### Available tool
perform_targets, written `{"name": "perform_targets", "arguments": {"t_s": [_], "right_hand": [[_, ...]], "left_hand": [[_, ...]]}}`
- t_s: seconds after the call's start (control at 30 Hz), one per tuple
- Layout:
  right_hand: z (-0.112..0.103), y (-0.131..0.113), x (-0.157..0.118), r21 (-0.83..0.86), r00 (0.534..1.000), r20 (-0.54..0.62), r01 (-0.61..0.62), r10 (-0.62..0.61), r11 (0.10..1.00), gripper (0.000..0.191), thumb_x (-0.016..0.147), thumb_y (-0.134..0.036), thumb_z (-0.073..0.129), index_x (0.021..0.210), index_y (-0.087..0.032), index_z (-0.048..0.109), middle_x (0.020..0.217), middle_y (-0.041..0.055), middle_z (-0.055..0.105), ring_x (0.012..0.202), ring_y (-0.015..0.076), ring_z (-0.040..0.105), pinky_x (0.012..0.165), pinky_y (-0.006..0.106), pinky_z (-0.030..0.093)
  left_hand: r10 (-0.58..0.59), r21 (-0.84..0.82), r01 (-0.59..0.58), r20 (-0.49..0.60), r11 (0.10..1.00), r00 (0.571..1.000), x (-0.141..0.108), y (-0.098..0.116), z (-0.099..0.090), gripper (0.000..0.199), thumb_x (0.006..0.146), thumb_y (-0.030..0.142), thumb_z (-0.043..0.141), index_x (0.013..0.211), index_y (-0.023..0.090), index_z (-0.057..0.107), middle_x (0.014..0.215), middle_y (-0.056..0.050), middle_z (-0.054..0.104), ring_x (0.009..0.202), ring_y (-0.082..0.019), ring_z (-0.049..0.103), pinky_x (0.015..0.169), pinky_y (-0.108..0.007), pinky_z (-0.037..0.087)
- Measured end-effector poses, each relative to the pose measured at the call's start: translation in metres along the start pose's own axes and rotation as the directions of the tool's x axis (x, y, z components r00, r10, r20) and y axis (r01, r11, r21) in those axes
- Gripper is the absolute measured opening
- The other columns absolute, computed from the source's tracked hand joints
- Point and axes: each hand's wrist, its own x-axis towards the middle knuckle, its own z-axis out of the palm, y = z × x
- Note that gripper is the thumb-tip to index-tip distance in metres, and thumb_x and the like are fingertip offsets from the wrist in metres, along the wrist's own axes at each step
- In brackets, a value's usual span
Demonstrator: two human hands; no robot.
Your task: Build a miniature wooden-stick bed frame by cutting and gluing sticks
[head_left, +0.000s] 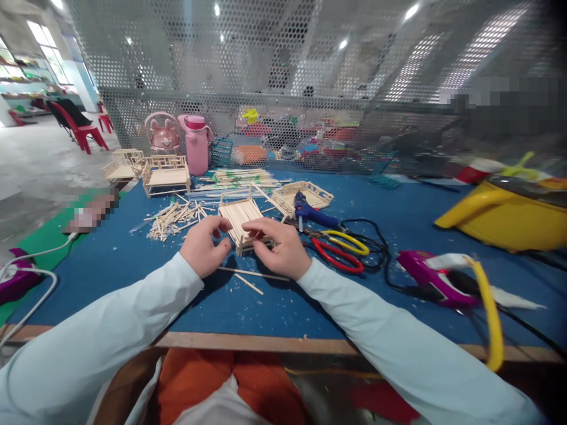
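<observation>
A small frame of wooden sticks stands on the blue table between my hands. My left hand is at its left side, fingers curved and apart, with nothing visible in them. My right hand reaches over its front right corner, and its fingertips touch or nearly touch the sticks; whether they grip a piece is too small to tell. Loose sticks lie on the table just in front of the frame. Another stick frame is behind my right hand, partly behind a blue glue gun.
Cut sticks are piled at the left, near finished stick frames and a pink bottle. Red and yellow scissors, black cable and a purple tool lie right. A yellow container stands beyond; perforated metal rises behind.
</observation>
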Motion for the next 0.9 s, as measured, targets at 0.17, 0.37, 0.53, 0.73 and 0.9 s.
{"name": "perform_targets", "arguments": {"t_s": [0.17, 0.37, 0.53, 0.73, 0.9], "right_hand": [[-0.0019, 0.0012, 0.0006, -0.114, 0.993, 0.026, 0.114, -0.112, 0.987, 0.026, 0.076, -0.009, 0.047, 0.092, -0.017, 0.067, 0.087, 0.0077, 0.068, 0.08, 0.0141, 0.063, 0.073, 0.027, 0.051], [-0.0004, 0.0038, 0.0007, -0.179, 0.988, 0.077, 0.145, -0.134, 0.973, 0.026, 0.08, -0.012, 0.046, 0.094, -0.017, 0.067, 0.085, 0.0064, 0.07, 0.079, 0.0142, 0.064, 0.072, 0.026, 0.052], [0.0004, 0.0049, -0.0003, -0.198, 0.991, 0.07, 0.125, -0.114, 0.972, 0.025, 0.08, -0.012, 0.046, 0.093, -0.017, 0.068, 0.081, 0.0055, 0.071, 0.075, 0.0142, 0.065, 0.07, 0.026, 0.052], [-0.0004, 0.0042, 0.0005, -0.211, 0.992, 0.07, 0.121, -0.108, 0.97, 0.023, 0.079, -0.013, 0.048, 0.088, -0.018, 0.068, 0.082, 0.0052, 0.071, 0.077, 0.0145, 0.066, 0.07, 0.026, 0.052], [-0.0005, 0.0042, 0.0006, -0.213, 0.992, 0.07, 0.117, -0.104, 0.97, 0.024, 0.079, -0.013, 0.048, 0.09, -0.017, 0.068, 0.083, 0.0059, 0.072, 0.077, 0.0145, 0.066, 0.07, 0.026, 0.051]], "left_hand": [[0.02, -0.018, -0.021, -0.068, 1.0, 0.997, 0.0023, -0.0023, -0.0021, 0.023, 0.064, 0.008, 0.049, 0.084, 0.013, 0.059, 0.076, -0.002, 0.06, 0.064, -0.012, 0.051, 0.059, -0.024, 0.043], [0.172, -0.035, -0.176, -0.089, 0.984, 0.981, 0.0012, -0.0007, -0.002, 0.023, 0.065, 0.007, 0.048, 0.08, 0.014, 0.063, 0.074, -0.003, 0.059, 0.064, -0.012, 0.052, 0.06, -0.024, 0.045], [0.252, -0.036, -0.256, -0.086, 0.966, 0.964, 0.0, 0.0006, -0.0017, 0.032, 0.066, 0.007, 0.046, 0.089, 0.015, 0.066, 0.082, -0.005, 0.063, 0.074, -0.014, 0.057, 0.069, -0.027, 0.048], [0.301, 0.038, -0.299, -0.047, 0.953, 0.952, -0.0007, -0.0034, -0.0001, 0.038, 0.069, 0.009, 0.044, 0.095, 0.019, 0.069, 0.089, -0.005, 0.067, 0.084, -0.017, 0.06, 0.078, -0.031, 0.048], [0.298, 0.08, -0.295, -0.027, 0.952, 0.954, -0.0001, -0.0041, -0.0011, 0.04, 0.069, 0.007, 0.044, 0.096, 0.02, 0.07, 0.089, -0.005, 0.069, 0.083, -0.017, 0.06, 0.079, -0.033, 0.048]]}}
